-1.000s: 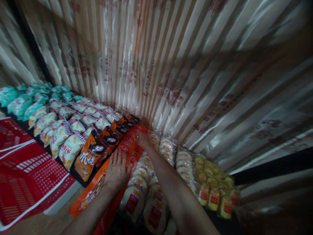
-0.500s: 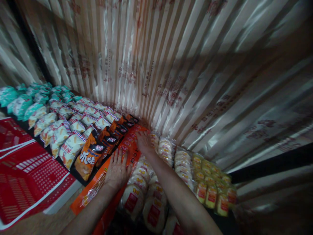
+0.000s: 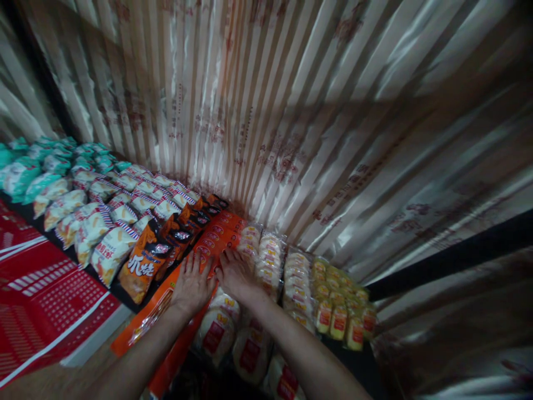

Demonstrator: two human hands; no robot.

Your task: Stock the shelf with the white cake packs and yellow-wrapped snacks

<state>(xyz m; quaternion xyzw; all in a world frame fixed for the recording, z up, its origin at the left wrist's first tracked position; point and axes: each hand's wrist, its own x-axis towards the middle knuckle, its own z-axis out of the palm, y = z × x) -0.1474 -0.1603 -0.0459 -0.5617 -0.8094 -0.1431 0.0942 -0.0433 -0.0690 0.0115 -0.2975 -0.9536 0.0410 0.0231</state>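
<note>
My left hand (image 3: 192, 284) lies flat on a row of long orange snack packets (image 3: 212, 233), its fingers stretched out and a little apart. Beside it, my right hand (image 3: 234, 273) rests on the same packets, palm down with its fingers extended, close to the left fingertips. Left of the packets stand black-and-orange snack bags (image 3: 141, 264). To their right are rows of clear-wrapped round crackers (image 3: 214, 333) with red and yellow labels, partly covered by my right forearm.
White chip bags (image 3: 112, 250) and teal bags (image 3: 25, 172) fill the left of the shelf. Small yellow packs (image 3: 337, 316) stand at the right end. A red basket (image 3: 50, 311) is at the lower left. Striped plastic sheeting (image 3: 283, 111) hangs behind.
My right hand has drawn back toward me along the orange packets, ending beside my left hand. The left hand stays on the packets. The view has shifted slightly to the right.
</note>
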